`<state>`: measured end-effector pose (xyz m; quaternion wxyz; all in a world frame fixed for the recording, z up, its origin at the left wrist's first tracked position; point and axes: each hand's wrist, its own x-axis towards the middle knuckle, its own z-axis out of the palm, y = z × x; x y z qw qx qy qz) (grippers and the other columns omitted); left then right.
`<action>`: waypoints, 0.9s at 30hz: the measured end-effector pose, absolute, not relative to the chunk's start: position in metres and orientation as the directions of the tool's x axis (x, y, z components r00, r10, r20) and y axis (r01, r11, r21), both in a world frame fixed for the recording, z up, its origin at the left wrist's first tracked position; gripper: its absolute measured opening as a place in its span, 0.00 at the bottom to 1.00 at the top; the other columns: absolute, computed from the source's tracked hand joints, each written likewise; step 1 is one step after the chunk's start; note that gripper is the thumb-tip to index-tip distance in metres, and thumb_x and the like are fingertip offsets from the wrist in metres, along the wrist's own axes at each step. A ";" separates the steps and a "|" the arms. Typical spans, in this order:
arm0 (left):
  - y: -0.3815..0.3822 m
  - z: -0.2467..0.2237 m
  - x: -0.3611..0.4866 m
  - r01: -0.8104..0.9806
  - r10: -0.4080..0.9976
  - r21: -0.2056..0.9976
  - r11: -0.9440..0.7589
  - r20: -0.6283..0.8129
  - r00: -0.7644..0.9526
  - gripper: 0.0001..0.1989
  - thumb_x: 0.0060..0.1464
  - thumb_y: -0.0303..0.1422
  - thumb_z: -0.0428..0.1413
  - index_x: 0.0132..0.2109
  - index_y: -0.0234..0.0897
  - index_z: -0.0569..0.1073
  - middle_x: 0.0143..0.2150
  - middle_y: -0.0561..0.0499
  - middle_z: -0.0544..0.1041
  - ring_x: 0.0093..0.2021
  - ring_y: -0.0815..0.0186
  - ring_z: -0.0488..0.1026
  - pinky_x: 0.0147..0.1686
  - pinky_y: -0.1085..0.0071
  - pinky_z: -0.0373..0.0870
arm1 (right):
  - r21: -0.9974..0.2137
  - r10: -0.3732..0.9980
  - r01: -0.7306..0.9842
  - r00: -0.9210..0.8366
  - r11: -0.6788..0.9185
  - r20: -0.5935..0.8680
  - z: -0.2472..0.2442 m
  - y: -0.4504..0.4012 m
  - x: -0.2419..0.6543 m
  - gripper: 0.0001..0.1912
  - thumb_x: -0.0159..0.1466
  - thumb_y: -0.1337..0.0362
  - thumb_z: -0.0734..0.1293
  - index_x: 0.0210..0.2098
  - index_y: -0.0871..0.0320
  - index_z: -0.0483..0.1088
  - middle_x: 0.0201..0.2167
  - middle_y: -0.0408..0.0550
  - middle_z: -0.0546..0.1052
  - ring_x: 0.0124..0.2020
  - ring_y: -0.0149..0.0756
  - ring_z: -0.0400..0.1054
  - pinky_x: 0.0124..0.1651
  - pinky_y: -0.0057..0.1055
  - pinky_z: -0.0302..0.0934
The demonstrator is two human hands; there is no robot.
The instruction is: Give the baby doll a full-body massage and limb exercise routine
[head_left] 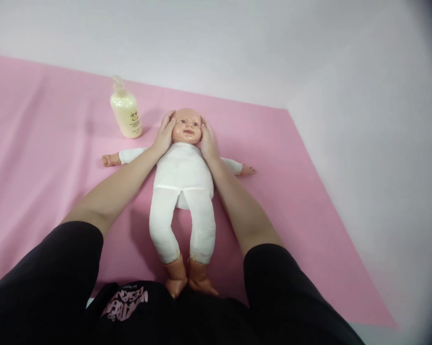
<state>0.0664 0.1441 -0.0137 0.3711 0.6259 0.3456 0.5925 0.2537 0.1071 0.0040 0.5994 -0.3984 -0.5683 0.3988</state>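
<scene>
Both my arms stretch straight out in front of me, forearms bare, black sleeves bunched above the elbows. My left hand (164, 135) lies flat against one side of the doll's head (187, 125), fingers together and curving up over the temple, palm pressed to the cheek. My right hand (207, 142) mirrors it on the other side, fingers extended along the head, wrist angled inward above the doll's shoulder. Neither hand is closed into a grip; both are open and cupped, sandwiching the head between them.

The doll (182, 191) lies on its back on the pink sheet (39, 158), face up, feet pointing toward me and nearly touching my black shirt. Its arms spread out to either side, its legs in white fabric slightly parted. My forearms run along both sides of its torso, the left one crossing over the doll's upper arm, the right one close against its side.

A cream-coloured pump bottle (125, 110) stands upright on the sheet just beside my left hand, near the doll's head but not touching it.
</scene>
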 end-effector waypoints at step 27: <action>0.128 -0.003 0.066 0.055 0.864 0.864 -0.500 0.493 0.098 0.45 0.56 0.70 0.56 0.68 0.45 0.67 0.75 0.41 0.64 0.77 0.48 0.57 0.78 0.51 0.50 | -0.948 0.946 0.045 0.067 0.315 0.317 0.015 0.091 0.254 0.37 0.69 0.33 0.59 0.65 0.50 0.67 0.70 0.49 0.69 0.74 0.42 0.61 0.79 0.47 0.53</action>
